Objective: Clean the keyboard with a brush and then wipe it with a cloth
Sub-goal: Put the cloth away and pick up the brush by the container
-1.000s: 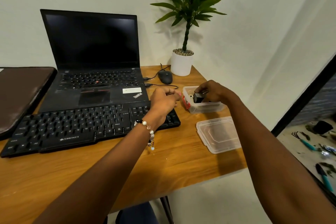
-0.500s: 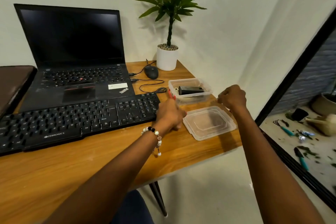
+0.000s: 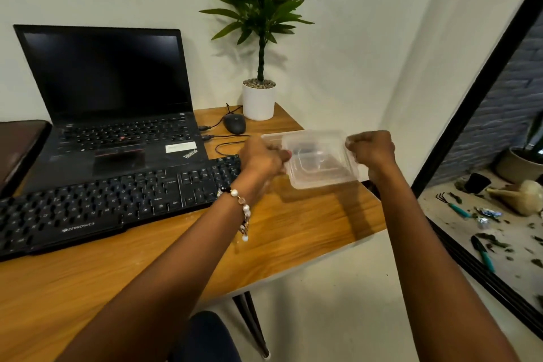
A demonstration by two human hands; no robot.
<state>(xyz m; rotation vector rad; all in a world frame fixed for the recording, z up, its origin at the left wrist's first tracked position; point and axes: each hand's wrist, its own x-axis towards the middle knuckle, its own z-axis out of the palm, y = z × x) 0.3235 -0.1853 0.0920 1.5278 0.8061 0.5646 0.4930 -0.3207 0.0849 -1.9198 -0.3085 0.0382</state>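
Observation:
A black Zebronics keyboard [image 3: 97, 203] lies along the front of the wooden desk [image 3: 293, 232]. Both hands hold a clear plastic lid [image 3: 320, 161] in the air, tilted, over a clear plastic container [image 3: 271, 137] at the desk's right side. My left hand [image 3: 263, 157] grips the lid's left edge and my right hand [image 3: 371, 150] grips its right edge. Through the lid a dark object shows dimly inside the container. I see neither a brush nor a cloth clearly.
An open black laptop [image 3: 117, 103] stands behind the keyboard. A black mouse [image 3: 235, 123] and a potted plant [image 3: 259, 97] sit at the back right, with cables [image 3: 226, 144] running between. A brown case [image 3: 20, 144] lies at the far left. Garden tools lie on the floor at right.
The right hand left a dark object in the container. Both hands then took the lid off the desk and raised it over the container.

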